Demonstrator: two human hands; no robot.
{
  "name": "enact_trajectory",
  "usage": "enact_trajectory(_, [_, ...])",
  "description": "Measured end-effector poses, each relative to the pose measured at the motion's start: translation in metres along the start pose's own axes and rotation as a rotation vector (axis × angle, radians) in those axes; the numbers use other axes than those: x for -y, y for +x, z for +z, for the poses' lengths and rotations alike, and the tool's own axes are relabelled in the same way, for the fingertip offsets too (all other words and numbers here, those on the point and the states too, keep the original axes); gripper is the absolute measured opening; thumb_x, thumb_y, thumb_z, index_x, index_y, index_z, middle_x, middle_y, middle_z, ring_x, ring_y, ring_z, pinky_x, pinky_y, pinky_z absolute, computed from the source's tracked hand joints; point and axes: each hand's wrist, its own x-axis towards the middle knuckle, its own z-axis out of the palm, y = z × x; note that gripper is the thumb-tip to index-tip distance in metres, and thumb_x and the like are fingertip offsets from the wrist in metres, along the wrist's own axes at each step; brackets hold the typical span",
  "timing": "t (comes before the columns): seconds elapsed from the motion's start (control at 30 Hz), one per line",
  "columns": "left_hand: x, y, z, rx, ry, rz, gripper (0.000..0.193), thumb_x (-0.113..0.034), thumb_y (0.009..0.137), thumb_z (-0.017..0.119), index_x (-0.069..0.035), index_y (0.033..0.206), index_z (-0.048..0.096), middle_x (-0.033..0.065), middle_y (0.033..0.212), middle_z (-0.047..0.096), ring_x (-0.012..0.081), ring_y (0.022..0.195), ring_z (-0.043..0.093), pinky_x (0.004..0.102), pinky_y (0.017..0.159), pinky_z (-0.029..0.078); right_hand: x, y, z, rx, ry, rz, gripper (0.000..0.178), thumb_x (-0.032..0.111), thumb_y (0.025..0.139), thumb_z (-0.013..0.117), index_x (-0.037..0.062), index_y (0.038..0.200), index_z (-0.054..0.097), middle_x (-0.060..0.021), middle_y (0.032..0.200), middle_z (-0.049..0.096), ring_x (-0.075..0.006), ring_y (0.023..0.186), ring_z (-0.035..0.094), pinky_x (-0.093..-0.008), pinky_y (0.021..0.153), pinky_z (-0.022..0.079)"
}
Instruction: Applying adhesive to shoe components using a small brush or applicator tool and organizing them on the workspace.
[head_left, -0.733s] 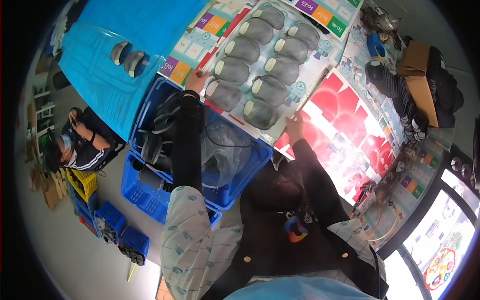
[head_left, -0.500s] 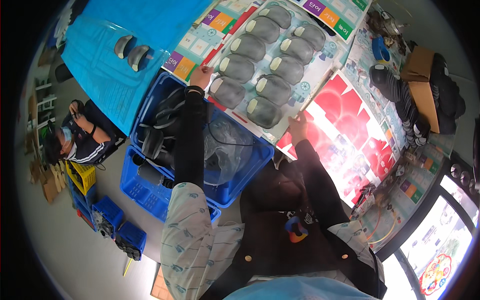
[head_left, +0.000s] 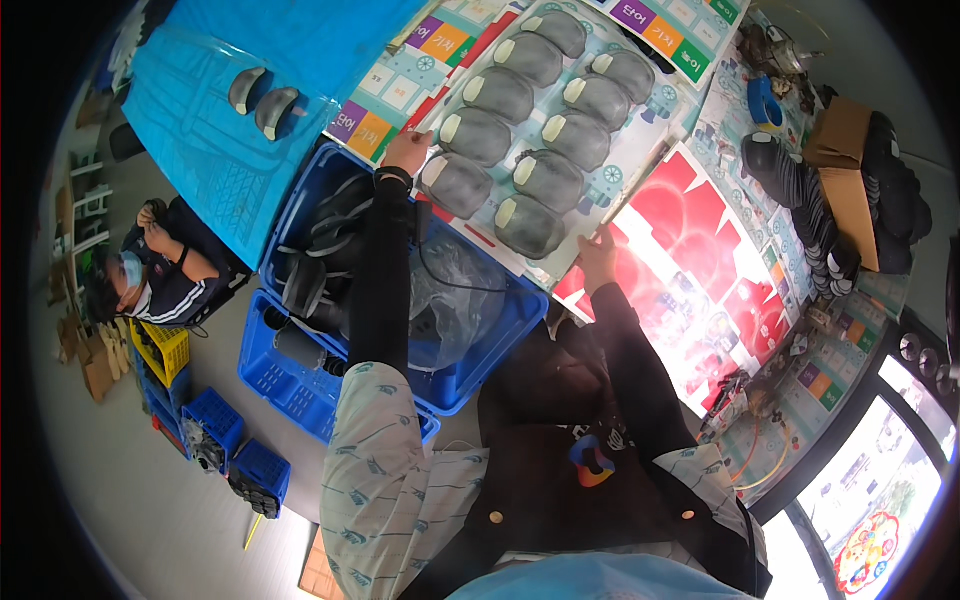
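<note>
A pale printed board (head_left: 628, 135) carries several dark grey, rounded cap-like pieces (head_left: 529, 227) in two rows, each with a cream tab at one end. My left hand (head_left: 407, 153) is closed on the board's left edge, close beside the pieces, thumb and fingers together. At its near right corner, my right hand (head_left: 598, 254) pinches the edge between thumb and fingers. Part of each hand's grip is hidden by the hand itself. No piece is in either hand.
Blue crates (head_left: 470, 385) with dark curved parts and clear plastic stand below the table edge. Two curved pieces (head_left: 276, 113) lie on a blue sheet (head_left: 215, 190). A red-patterned sheet (head_left: 690, 240) and a cardboard box (head_left: 848, 210) are to the right. A masked co-worker (head_left: 165, 265) sits left.
My hands stay at the same places on the board, with barely any shift. The co-worker's hands and head have moved slightly.
</note>
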Motion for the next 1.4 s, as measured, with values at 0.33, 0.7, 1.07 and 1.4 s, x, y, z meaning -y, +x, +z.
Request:
enact_trajectory(0.33, [0.022,-0.033,0.004,-0.028,-0.315,0.167,0.026,-0.023,0.096,0.062,-0.004,0.112,0.070,0.0124,0.086,0.073,0.0218,0.080,0.071,0.0315,0.073,0.052,0.004,0.001,-0.010,-0.010,-0.014,-0.089,0.033,-0.001,0.093,0.060,0.0065,0.123,0.051,-0.0046,0.081,0.068,-0.0088,0.065,0.058,-0.0266,0.053,0.044])
enact_trajectory(0.7, [0.032,-0.099,-0.003,-0.031,-0.434,0.179,0.027,-0.014,0.098,0.060,-0.001,0.121,0.062,0.0128,0.096,0.070,0.0169,0.089,0.067,0.0293,0.081,0.051,-0.005,0.016,-0.037,0.027,-0.385,-0.303,0.048,0.002,0.091,0.062,0.0021,0.136,0.047,-0.0065,0.095,0.063,-0.0126,0.077,0.057,-0.0288,0.064,0.045])
enact_trajectory(1.07, [0.051,-0.142,-0.015,-0.194,-0.780,0.062,0.025,-0.007,0.098,0.060,0.001,0.121,0.062,0.0072,0.103,0.068,0.0116,0.095,0.063,0.0262,0.086,0.050,-0.023,0.063,-0.043,0.186,-0.472,-0.589,0.042,-0.003,0.092,0.059,-0.0014,0.133,0.048,-0.0122,0.112,0.064,-0.0155,0.095,0.061,-0.0286,0.081,0.049])
enact_trajectory(1.4, [0.097,-0.152,0.033,-0.036,-0.740,0.067,0.040,-0.014,0.100,0.056,0.001,0.137,0.053,0.0130,0.127,0.062,0.0192,0.118,0.056,0.0322,0.102,0.044,0.005,0.068,-0.037,0.301,-0.364,-0.395,0.047,-0.010,0.087,0.052,-0.0020,0.134,0.048,-0.0134,0.112,0.066,-0.0163,0.099,0.063,-0.0268,0.085,0.049])
